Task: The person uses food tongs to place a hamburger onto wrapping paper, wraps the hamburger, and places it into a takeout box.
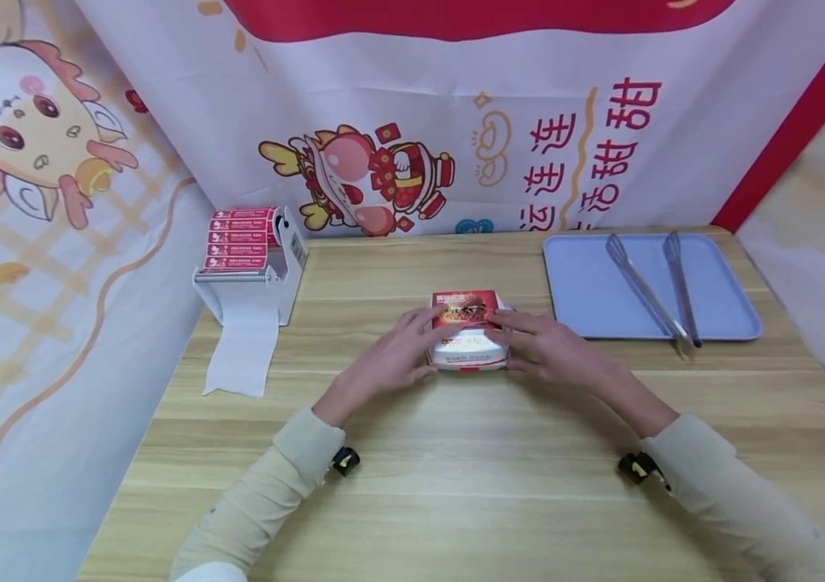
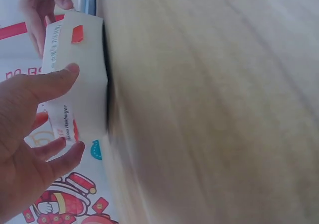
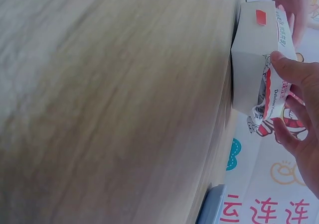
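A small cardboard hamburger box [image 1: 467, 343] stands on the wooden table, with a burger picture on its red and white lid. Its plain front wall carries a small red patch [image 2: 78, 34]. Around the box's left side, my left hand [image 1: 401, 349] holds it, thumb at the front edge and fingers over the lid and side. My right hand [image 1: 547, 349] grips the opposite side, its thumb [image 3: 285, 67] on the front upper edge and its fingers along the lid and side. Crumpled printed paper [image 3: 259, 112] pokes out at the box's right side.
A white dispenser [image 1: 285, 275] at the back left bears a roll of red labels [image 1: 238, 238], its blank strip hanging onto the table [image 1: 412, 501]. Back right, a blue tray [image 1: 580, 283] carries two metal tongs [image 1: 641, 283] whose ends overhang its front rim. Printed cloth [image 1: 412, 97] borders the table.
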A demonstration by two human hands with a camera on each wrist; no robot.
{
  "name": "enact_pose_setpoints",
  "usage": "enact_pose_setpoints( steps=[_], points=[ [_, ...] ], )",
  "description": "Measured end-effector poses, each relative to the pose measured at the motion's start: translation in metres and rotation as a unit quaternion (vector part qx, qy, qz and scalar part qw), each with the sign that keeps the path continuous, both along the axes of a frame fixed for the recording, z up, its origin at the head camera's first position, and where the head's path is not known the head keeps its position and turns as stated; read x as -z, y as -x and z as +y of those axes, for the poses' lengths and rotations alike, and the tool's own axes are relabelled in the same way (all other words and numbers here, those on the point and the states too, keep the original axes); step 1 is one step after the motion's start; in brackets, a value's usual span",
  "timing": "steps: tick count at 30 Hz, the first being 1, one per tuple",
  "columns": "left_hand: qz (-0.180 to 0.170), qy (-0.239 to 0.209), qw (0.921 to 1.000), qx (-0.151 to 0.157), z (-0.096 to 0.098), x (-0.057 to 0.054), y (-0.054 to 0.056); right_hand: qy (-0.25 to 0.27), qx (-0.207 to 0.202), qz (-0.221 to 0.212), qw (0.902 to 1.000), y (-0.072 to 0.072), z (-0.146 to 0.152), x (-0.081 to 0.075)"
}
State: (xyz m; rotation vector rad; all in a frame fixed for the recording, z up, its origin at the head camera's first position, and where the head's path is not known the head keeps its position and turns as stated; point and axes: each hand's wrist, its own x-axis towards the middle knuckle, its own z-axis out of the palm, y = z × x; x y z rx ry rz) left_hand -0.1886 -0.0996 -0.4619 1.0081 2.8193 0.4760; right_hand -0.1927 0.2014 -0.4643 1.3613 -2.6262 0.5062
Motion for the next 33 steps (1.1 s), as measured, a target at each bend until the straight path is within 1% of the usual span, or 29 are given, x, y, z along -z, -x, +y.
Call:
enact_pose_setpoints(
  steps=[3, 6, 9, 15, 18, 22, 26, 29, 33],
  points=[
    [0.008, -0.003, 0.9999, 0.006, -0.001, 0.004, 0.001, -0.011, 0.006, -0.007, 0.9999, 0.0, 0.0, 0.002],
    [0.025, -0.005, 0.9996, 0.009, -0.001, 0.005, 0.002, -0.026, 0.014, -0.006, 0.9995, -0.001, 0.001, 0.002],
    [0.03, -0.007, 0.9995, 0.011, -0.001, 0.004, 0.002, -0.039, 0.024, -0.013, 0.9989, -0.003, 0.001, 0.003],
    [0.016, -0.015, 0.9997, 0.009, -0.001, 0.005, 0.002, -0.036, 0.035, -0.034, 0.9982, -0.005, 0.0, 0.004],
    [0.011, -0.021, 0.9997, 0.005, -0.001, 0.007, 0.002, -0.024, 0.038, -0.036, 0.9984, -0.005, -0.001, 0.005],
    [0.006, -0.032, 0.9995, -0.005, 0.0, 0.003, 0.001, -0.008, 0.037, -0.03, 0.9988, -0.007, -0.005, 0.001],
    [-0.01, -0.044, 0.9989, -0.016, 0.001, 0.003, 0.005, -0.003, 0.048, -0.03, 0.9984, -0.004, -0.01, 0.0],
    [-0.021, -0.047, 0.9984, -0.024, 0.001, 0.002, 0.009, -0.002, 0.059, -0.038, 0.9975, -0.001, -0.013, 0.0],
    [-0.033, -0.05, 0.9975, -0.037, 0.0, 0.001, 0.01, 0.012, 0.061, -0.041, 0.9972, 0.0, -0.015, -0.001]
  ],
)
